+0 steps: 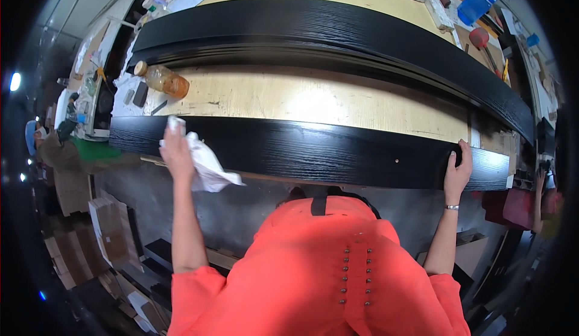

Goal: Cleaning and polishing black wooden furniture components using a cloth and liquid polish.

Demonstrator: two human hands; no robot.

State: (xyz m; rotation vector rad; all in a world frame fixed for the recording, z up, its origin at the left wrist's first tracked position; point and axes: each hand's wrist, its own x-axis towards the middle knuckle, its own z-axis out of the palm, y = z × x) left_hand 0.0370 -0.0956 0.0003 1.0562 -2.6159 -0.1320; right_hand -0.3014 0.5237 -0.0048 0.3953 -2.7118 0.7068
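A long black wood-grained board (338, 152) lies along the near edge of the table. Over its left part, my left hand (177, 154) is closed on a white cloth (208, 164), whose loose end hangs over the board's near edge. Toward the board's right end, my right hand (459, 166) holds it, fingers at the far edge and thumb on the top face. A small pale spot, perhaps a hole, shows in the board left of that hand.
A second black board (313, 22) with a grooved edge lies farther back on the pale wooden tabletop (259, 92). Between the boards at left are a bottle of amber liquid (164, 81) and a dark block (140, 94). A blue jug (476, 3) and a red-headed mallet (480, 39) sit back right.
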